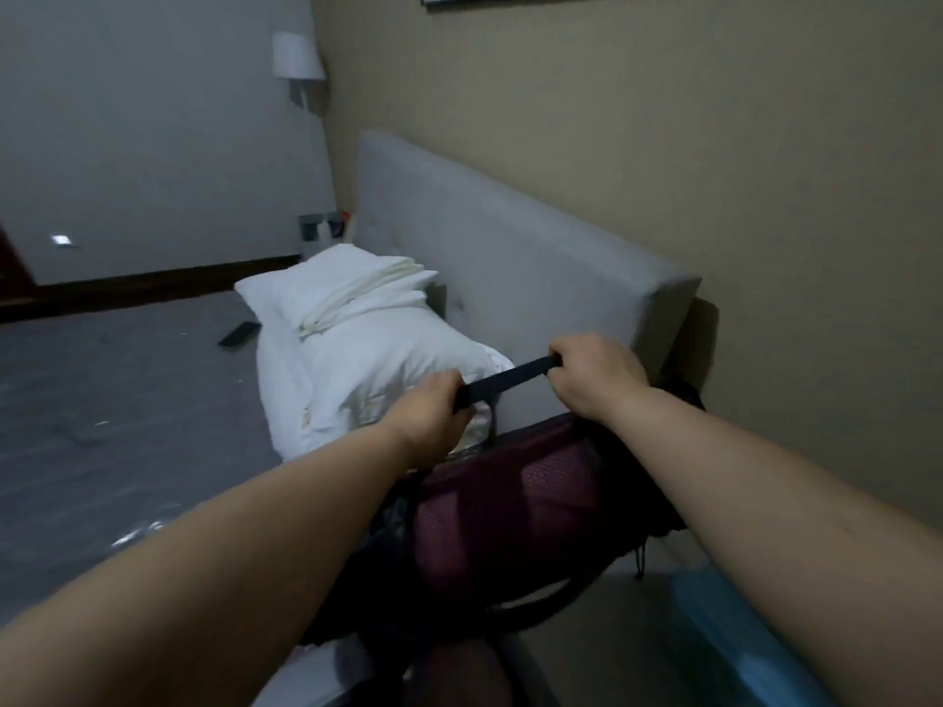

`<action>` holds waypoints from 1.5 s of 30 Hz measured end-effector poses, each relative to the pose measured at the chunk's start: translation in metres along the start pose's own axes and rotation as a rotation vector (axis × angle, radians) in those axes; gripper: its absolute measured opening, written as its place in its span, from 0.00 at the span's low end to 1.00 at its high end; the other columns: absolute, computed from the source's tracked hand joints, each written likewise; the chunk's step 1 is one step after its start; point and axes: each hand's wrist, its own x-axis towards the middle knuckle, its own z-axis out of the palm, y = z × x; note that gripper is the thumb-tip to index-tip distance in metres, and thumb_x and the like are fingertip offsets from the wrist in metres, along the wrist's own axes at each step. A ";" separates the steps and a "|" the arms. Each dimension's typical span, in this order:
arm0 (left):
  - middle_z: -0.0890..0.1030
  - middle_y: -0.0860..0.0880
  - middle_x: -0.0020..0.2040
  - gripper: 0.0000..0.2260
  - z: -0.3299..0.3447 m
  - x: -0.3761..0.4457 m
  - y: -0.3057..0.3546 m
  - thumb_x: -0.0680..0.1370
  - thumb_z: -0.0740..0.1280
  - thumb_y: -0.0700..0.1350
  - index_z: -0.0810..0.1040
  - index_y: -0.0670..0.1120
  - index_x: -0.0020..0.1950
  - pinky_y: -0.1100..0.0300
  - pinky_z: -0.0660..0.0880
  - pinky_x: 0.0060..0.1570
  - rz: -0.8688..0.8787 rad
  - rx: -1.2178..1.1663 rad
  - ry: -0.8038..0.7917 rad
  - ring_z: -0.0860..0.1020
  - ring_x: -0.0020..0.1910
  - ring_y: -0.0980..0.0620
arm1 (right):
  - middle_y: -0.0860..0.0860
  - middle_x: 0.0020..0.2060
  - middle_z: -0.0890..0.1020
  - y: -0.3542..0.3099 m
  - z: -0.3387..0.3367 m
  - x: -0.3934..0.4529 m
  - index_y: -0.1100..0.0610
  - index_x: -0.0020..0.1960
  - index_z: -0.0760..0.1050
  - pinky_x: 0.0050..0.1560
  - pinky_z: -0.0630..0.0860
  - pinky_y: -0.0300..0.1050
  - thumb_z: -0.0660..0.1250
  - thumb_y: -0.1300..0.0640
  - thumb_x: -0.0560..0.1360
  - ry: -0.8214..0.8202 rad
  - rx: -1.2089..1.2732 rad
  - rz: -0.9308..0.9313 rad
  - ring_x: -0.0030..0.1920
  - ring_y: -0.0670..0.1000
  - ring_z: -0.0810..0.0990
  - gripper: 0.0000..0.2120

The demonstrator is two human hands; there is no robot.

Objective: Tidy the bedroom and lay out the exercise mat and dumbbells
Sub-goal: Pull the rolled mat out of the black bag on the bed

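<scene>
Right now I count one bag [510,517], one black strap [502,382] on top of it, two white pillows [367,369] and one folded white sheet [357,293] stacked on them. My bag is dark, with a maroon mesh panel facing me and black trim, and it hangs just in front of the grey headboard [510,247], at the headboard's near end. Its strap runs taut between my fists. My left hand [433,415] curls tight round the strap's lower end, fingers fully wrapped; my right hand [592,375] grips the upper end the same way, close against the headboard. Both pillows lie along the headboard's foot, farther off than the bag, and a blue thing [735,635] sits below the headboard's near corner, by the wall.
</scene>
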 end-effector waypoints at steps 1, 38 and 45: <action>0.73 0.43 0.52 0.08 -0.020 -0.020 -0.021 0.79 0.61 0.49 0.67 0.46 0.50 0.56 0.65 0.44 -0.037 0.035 0.008 0.74 0.50 0.42 | 0.56 0.46 0.80 -0.030 0.003 -0.005 0.53 0.44 0.76 0.39 0.65 0.44 0.60 0.57 0.72 -0.024 0.044 -0.027 0.43 0.58 0.74 0.06; 0.67 0.52 0.46 0.13 -0.289 -0.891 -0.542 0.72 0.66 0.42 0.63 0.57 0.39 0.57 0.68 0.44 -1.439 0.056 0.249 0.71 0.44 0.49 | 0.49 0.33 0.69 -1.040 0.173 -0.399 0.49 0.33 0.62 0.32 0.64 0.44 0.63 0.51 0.74 -0.684 -0.026 -1.623 0.35 0.52 0.70 0.14; 0.66 0.50 0.47 0.10 -0.372 -0.967 -0.639 0.71 0.65 0.41 0.65 0.53 0.44 0.51 0.72 0.51 -1.439 0.122 0.402 0.73 0.50 0.45 | 0.49 0.35 0.72 -1.195 0.183 -0.435 0.49 0.35 0.65 0.31 0.66 0.43 0.62 0.54 0.74 -0.733 0.005 -1.628 0.35 0.50 0.72 0.11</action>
